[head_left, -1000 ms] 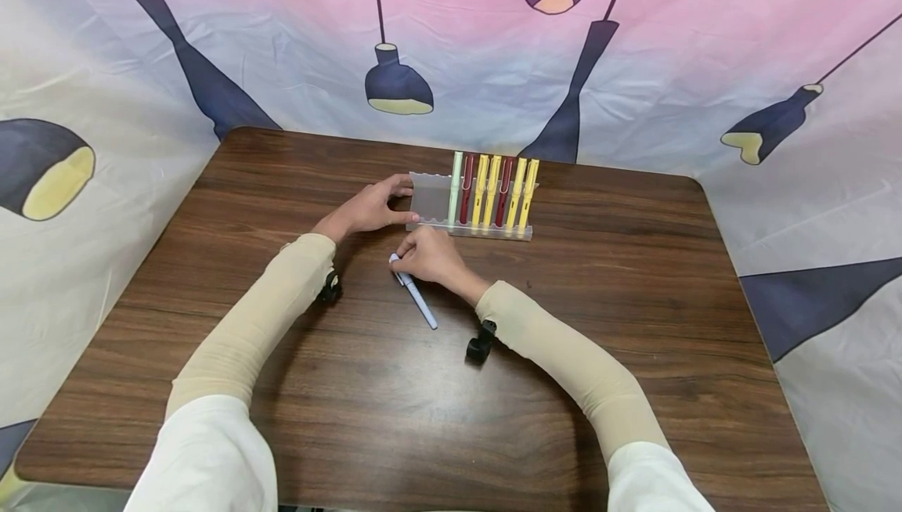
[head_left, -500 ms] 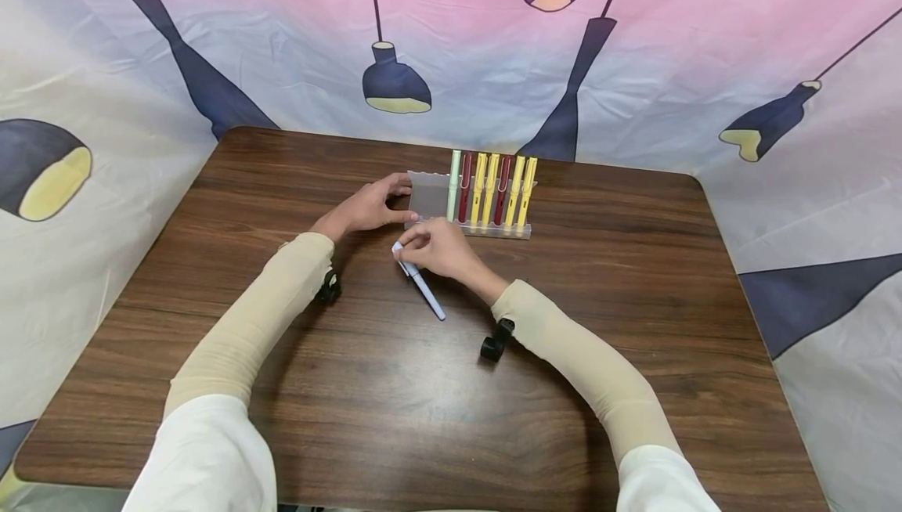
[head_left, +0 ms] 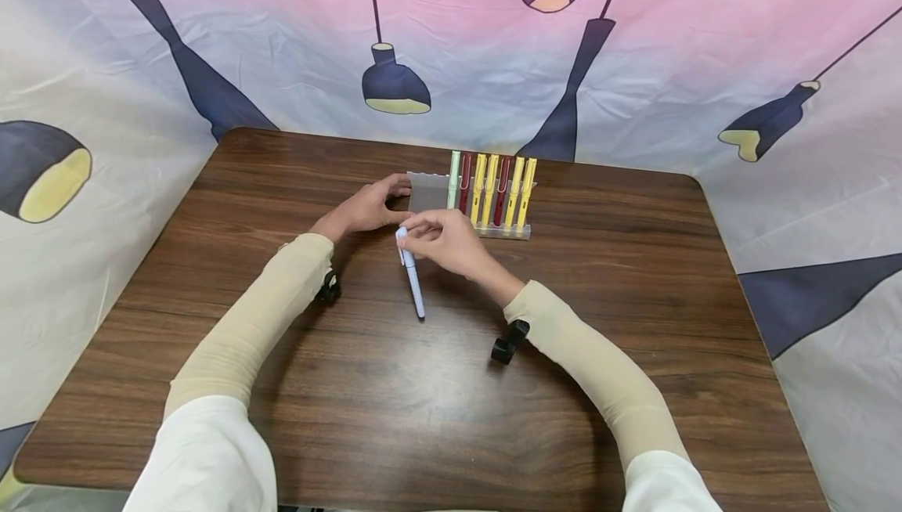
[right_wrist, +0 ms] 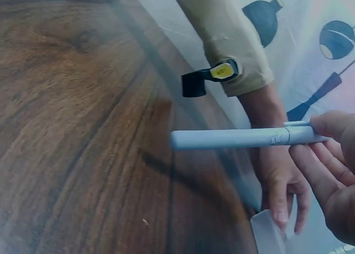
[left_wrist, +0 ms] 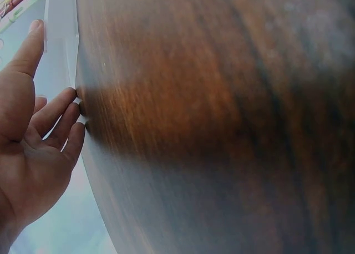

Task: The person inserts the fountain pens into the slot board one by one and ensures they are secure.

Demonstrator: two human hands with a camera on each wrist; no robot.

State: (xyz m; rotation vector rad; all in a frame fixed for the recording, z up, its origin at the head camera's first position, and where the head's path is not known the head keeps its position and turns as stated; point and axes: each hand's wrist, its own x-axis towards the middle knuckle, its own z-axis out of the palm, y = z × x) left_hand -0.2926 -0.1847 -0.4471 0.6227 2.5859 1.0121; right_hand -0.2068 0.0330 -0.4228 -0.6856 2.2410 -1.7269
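Observation:
In the head view, my right hand (head_left: pixel 447 242) pinches a pale lavender-blue pen (head_left: pixel 413 277) by its capped end between thumb and fingers. The pen (right_wrist: pixel 233 138) slants down toward the table there, its shadow on the wood in the right wrist view. Toward the back stands a clear pen rack (head_left: pixel 428 193) bearing a mint-green pen (head_left: pixel 454 179), dark red pens (head_left: pixel 465 183) and several yellow pens (head_left: pixel 528 191). My left hand (head_left: pixel 368 205) grips the rack's left end, thumb at the front and fingers behind. The left wrist view shows its fingertips (left_wrist: pixel 69 93) down by the tabletop.
The dark wood table (head_left: pixel 451 402) has rounded back corners. A printed cloth (head_left: pixel 296 50) with lamp pictures hangs behind and at both sides. Each wrist wears a small black camera (head_left: pixel 509 342). The rack's left part holds no pens.
My right hand has lifted the pen's capped end and moved slightly right and toward the rack. The pen has swung steeper. My left hand stays at the rack.

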